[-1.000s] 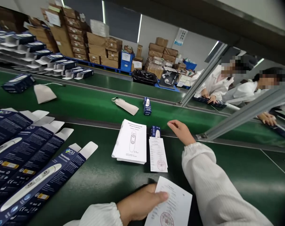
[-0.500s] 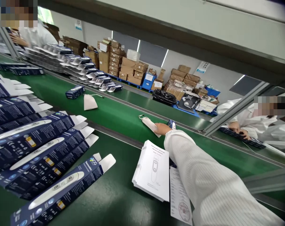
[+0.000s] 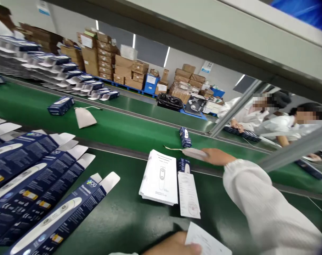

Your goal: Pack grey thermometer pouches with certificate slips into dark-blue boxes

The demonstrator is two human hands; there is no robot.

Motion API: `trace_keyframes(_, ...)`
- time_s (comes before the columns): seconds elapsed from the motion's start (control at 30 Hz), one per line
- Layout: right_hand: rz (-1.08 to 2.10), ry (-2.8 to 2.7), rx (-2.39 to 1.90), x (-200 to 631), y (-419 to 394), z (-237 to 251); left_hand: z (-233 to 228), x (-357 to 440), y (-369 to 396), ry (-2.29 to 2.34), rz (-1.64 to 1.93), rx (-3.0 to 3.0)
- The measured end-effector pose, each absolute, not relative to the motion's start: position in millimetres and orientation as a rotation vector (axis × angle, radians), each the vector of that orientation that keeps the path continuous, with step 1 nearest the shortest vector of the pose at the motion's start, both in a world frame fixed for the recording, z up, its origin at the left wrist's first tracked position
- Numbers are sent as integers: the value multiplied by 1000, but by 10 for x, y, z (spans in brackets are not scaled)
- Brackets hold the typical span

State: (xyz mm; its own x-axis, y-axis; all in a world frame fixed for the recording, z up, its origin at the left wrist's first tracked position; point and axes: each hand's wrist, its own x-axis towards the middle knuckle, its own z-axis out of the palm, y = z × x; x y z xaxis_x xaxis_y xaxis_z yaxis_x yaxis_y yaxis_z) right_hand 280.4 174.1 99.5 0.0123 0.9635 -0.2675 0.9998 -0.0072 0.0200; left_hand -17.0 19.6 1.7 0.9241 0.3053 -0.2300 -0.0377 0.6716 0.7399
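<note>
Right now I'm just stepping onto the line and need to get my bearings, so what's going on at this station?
A person in white sleeves works at a green bench. The right hand has taken hold of a small cloth pouch at the conveyor belt edge. The left hand holds a paper slip. A manual stack and another slip lie between them; open blue boxes wait left. Co-workers sit farther along.

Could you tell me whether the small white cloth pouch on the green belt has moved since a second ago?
Yes. The small white cloth pouch, now gripped by the right hand, has shifted right, from left of the small blue box to just below it.
</note>
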Motion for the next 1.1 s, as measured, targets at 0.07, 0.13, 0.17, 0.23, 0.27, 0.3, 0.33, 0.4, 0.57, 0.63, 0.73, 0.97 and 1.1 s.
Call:
trace_keyframes(0.07,-237,1967,2176,3102,990,869,60,-127,157,352,191,796)
trace_keyframes(0.13,-87,1968,2294,3253,245,637,64,-76,113,375,190,739)
trace_keyframes(0.17,-12,1960,2339,3266,-87,509,56,-51,89,383,192,711)
trace_keyframes(0.23,42,2002,2405,3182,-606,288,38,-6,47,389,209,688)
trace_keyframes(0.27,32,2038,2438,3104,-777,210,35,13,28,393,210,694)
trace_keyframes(0.3,16,2068,2473,3018,-886,158,40,30,12,399,201,707)
trace_keyframes(0.33,-6,2089,2509,2937,-941,128,53,45,-6,409,185,725)
trace_keyframes(0.4,-25,2070,2601,2821,-928,115,99,67,-50,435,152,782)
trace_keyframes(0.57,-123,1948,2670,2825,-805,245,311,68,-243,483,109,1023)
trace_keyframes(0.63,-154,1940,2643,2844,-871,414,448,75,-313,490,148,1171)
trace_keyframes(0.73,-208,2028,2568,2781,-1053,846,697,142,-350,507,334,1500)
trace_keyframes(0.97,-943,2174,2523,2482,-1324,1650,970,362,-287,334,510,1810)
trace_keyframes(1.1,-1577,2247,2711,2291,-1289,1421,879,275,-327,365,343,1234)
